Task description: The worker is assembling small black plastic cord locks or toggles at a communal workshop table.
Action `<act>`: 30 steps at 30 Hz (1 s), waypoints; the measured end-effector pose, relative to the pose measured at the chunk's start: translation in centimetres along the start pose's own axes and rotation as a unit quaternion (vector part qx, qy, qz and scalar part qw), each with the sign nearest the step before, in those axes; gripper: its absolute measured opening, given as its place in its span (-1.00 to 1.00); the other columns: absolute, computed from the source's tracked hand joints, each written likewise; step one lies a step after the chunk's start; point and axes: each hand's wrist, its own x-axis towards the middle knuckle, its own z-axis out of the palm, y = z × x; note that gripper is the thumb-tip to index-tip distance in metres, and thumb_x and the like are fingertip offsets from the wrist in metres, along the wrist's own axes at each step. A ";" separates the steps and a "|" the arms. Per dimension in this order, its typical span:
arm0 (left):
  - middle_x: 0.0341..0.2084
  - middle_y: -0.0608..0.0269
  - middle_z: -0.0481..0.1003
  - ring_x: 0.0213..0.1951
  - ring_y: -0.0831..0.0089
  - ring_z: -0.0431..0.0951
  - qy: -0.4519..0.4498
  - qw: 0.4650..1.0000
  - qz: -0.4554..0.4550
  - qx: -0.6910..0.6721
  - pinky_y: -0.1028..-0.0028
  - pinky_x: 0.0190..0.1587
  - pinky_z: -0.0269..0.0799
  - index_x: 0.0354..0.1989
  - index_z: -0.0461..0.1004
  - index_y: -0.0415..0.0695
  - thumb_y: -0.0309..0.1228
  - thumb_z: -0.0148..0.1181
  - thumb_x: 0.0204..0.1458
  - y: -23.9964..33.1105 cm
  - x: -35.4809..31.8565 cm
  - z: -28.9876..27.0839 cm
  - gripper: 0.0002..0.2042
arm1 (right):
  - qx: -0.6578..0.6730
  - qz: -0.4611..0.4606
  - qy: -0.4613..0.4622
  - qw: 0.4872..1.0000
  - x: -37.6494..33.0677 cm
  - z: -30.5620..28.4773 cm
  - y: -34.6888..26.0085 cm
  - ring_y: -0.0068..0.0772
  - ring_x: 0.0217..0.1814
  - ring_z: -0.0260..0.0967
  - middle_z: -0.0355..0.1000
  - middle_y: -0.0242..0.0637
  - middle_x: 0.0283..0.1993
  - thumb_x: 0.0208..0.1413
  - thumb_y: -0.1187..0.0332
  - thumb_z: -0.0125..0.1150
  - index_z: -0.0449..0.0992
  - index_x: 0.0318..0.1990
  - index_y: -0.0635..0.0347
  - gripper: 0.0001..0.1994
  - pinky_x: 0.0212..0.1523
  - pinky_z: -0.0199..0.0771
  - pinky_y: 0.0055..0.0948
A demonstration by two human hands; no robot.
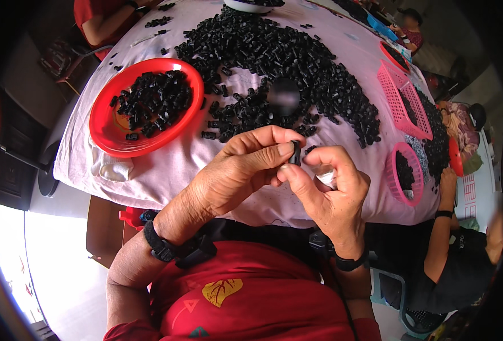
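Observation:
Between the thumb and forefinger of my left hand [246, 162] is a small black cylindrical part [295, 154], held above the near side of the table. My right hand [339, 190] is close by on the right, its thumb tip at the part's lower end and its forefinger curled beside it. Within its bent fingers a whitish, shiny thing [326, 177] shows; its kind is unclear. Just beyond my hands lies a large heap of similar black parts [263, 54]. To the left, a red plate [105, 128] carries more of them.
A pale pink cloth [166, 179] covers the table. On the right stand a pink rectangular basket [402, 105] and a round pink basket [392, 176], with black parts beyond. A co-worker's arm [440, 227] reaches in there. Others sit at the far side. A white bowl [248, 7] is at the back.

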 end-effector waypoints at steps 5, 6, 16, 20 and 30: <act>-0.35 0.37 0.49 -0.37 0.60 0.45 0.000 1.000 0.004 -0.009 0.59 -0.23 0.40 -0.10 0.44 -0.14 -0.34 0.09 0.18 0.1 -0.1 -0.5 -0.81 | 0.084 0.027 -0.002 0.996 0.1 -0.3 -0.2 -0.63 -0.44 0.50 0.51 -0.32 -0.49 0.09 0.47 0.24 0.46 -0.28 0.29 -0.89 -0.53 0.41 -0.65; -0.36 0.39 0.48 -0.40 0.62 0.43 0.005 1.000 0.001 -0.022 0.62 -0.27 0.37 -0.14 0.45 -0.12 -0.33 0.13 0.16 0.1 -0.1 -0.4 -0.82 | 0.106 0.067 -0.017 0.992 0.2 -0.4 -0.3 -0.67 -0.43 0.48 0.51 -0.31 -0.48 0.10 0.47 0.24 0.46 -0.28 0.29 -0.89 -0.53 0.39 -0.70; -0.39 0.30 0.51 -0.42 0.62 0.46 0.018 0.999 -0.040 -0.018 0.63 -0.30 0.40 -0.17 0.43 -0.17 -0.35 0.11 0.16 0.6 -0.2 -0.2 -0.83 | 0.143 0.125 0.000 0.982 0.4 -1.0 0.3 -0.87 -0.58 0.08 0.29 -0.59 -0.59 0.16 0.40 0.19 0.49 -0.33 0.27 -0.88 -0.59 0.04 -0.75; -0.38 0.22 0.53 -0.41 0.57 0.51 -0.009 0.996 -0.072 -0.049 0.60 -0.31 0.44 -0.18 0.41 -0.19 -0.38 0.09 0.17 0.4 -0.2 -0.3 -0.84 | 0.168 0.139 -0.007 0.976 0.4 -0.9 0.2 -0.87 -0.59 0.08 0.30 -0.61 -0.60 0.16 0.40 0.18 0.49 -0.34 0.28 -0.87 -0.59 0.06 -0.75; -0.37 0.19 0.54 -0.39 0.52 0.54 -0.022 0.988 -0.137 -0.074 0.57 -0.27 0.47 -0.05 0.39 -0.23 -0.39 0.09 0.17 0.4 -0.2 -0.5 -0.76 | 0.117 0.080 -0.017 0.990 0.7 -0.6 0.1 -0.77 -0.50 0.39 0.49 -0.39 -0.53 0.16 0.46 0.16 0.48 -0.30 0.31 -0.91 -0.53 0.30 -0.73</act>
